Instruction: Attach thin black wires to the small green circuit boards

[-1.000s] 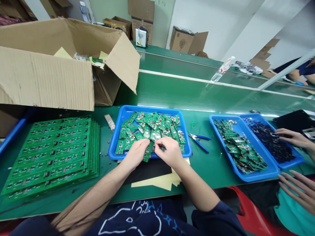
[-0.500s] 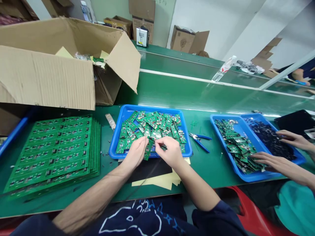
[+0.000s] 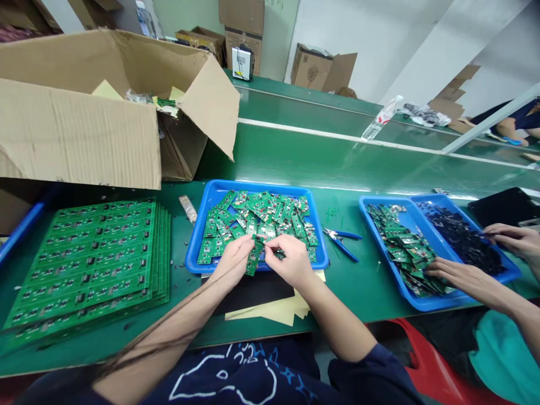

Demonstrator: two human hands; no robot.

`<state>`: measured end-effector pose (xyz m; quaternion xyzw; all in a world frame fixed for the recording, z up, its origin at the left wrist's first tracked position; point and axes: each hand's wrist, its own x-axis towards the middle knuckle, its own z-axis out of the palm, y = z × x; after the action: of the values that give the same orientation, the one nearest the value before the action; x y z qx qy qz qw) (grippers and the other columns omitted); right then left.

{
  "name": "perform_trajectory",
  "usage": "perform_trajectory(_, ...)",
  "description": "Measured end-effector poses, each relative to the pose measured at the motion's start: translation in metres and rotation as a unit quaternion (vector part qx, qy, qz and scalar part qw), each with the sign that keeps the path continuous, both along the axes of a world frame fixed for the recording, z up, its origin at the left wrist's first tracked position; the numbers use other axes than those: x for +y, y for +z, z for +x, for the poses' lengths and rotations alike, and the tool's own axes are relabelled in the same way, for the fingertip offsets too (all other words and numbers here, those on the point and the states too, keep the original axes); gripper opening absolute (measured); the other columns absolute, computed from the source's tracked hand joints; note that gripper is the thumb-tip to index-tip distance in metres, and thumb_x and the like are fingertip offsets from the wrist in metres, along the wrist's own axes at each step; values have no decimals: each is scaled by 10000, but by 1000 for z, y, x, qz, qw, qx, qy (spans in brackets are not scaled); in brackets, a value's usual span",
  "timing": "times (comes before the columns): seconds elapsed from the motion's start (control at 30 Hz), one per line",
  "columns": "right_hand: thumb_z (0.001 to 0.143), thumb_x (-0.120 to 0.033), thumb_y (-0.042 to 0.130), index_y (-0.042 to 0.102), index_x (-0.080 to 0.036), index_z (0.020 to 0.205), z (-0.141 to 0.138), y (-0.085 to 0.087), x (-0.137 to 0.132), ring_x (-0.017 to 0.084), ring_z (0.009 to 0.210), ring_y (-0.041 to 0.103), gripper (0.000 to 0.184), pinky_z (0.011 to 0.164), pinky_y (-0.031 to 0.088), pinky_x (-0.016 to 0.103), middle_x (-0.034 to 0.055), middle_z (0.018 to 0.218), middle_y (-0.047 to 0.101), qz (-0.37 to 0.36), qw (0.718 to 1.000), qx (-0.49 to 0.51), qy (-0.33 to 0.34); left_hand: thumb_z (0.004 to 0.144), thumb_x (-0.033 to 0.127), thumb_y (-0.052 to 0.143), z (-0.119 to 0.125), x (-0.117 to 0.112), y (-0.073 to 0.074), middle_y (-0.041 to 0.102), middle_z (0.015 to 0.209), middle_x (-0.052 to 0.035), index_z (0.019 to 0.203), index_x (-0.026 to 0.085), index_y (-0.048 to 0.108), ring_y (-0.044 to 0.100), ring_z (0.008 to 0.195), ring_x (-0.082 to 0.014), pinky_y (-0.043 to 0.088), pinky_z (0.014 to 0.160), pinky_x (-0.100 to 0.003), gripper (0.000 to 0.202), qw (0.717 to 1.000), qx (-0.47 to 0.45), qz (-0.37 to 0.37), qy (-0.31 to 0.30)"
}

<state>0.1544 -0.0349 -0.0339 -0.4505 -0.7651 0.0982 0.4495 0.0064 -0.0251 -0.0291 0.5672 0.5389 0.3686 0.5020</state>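
Note:
My left hand (image 3: 233,260) is closed, its thumb and fingers pinching a small green circuit board (image 3: 252,263) that hangs tilted over the front rim of a blue tray (image 3: 193,247). At the board's upper end lies a small black part (image 3: 259,239). My right hand (image 3: 289,259) is closed too, its thumb and forefinger pinched at the right end of that part; the exact contact is partly hidden by the fingers. Many similar circuit boards (image 3: 270,208) lie loosely heaped in the tray behind my hands.
Stacked board panels (image 3: 93,247) lie left, below a cardboard box (image 3: 80,129). Blue-handled cutters (image 3: 343,243) sit right of my tray. A co-worker's hands (image 3: 459,277) reach into two trays, of boards (image 3: 394,239) and black parts (image 3: 464,233). Yellow paper (image 3: 270,310) lies in front.
My hands keep nearly the same pose on the board. The co-worker's far hand has lifted slightly and shifted right from the black parts; the nearer hand moved slightly left.

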Motion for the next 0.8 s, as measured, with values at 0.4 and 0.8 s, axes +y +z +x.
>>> perform_trajectory(0.4, 790, -162, 497, 544, -198, 633, 1, -4, 1, 140, 578, 570, 168, 591, 453, 259, 9, 588, 603, -14, 1000, -15, -4, 727, 351, 453, 1, 0, 0, 509, 589, 24, 590, 194, 501, 486, 639, -161, 401, 621, -262, 213, 1000, 17, -12, 8)
perform_trajectory(0.8, 800, -167, 489, 548, -200, 632, 1, -1, 1, 142, 565, 564, 181, 582, 453, 263, 11, 581, 603, -8, 1000, -11, -5, 722, 344, 460, 2, -2, 3, 518, 581, 18, 598, 183, 523, 496, 644, -168, 410, 630, -268, 213, 999, 20, -22, 16)
